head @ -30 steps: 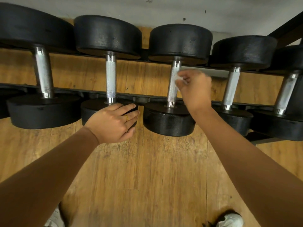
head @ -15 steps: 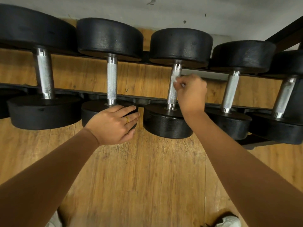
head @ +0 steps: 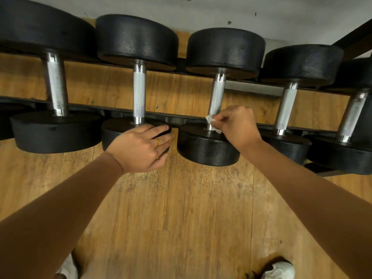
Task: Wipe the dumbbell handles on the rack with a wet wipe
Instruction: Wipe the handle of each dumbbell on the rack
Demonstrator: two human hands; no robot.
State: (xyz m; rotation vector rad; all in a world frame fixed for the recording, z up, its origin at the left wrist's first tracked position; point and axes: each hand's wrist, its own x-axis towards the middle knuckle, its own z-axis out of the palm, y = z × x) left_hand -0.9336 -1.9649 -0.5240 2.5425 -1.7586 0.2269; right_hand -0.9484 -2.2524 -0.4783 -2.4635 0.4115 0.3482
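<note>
Wooden floor [head: 181,218] fills my feed beneath a low black rack [head: 181,117]. Its two rails cradle the dumbbells [head: 136,37] by their heads, so the handles [head: 138,91] hang free between them, open to a cloth. I count five dumbbells and five chrome handles, the fifth cut by the right edge. The left hand [head: 143,148] lies flat, fingers straight, on the near head [head: 114,133] of the second dumbbell from the left; I judge it is bracing me or keeping that weight from rolling. The right hand [head: 239,125] is pinched tight on the one wet wipe [head: 210,118], holding it against the near end of the third handle [head: 217,93], probably the end of a stroke. Two shoes [head: 279,268] show at the bottom edge, and one gold ring [head: 158,141] sits on the left hand.
</note>
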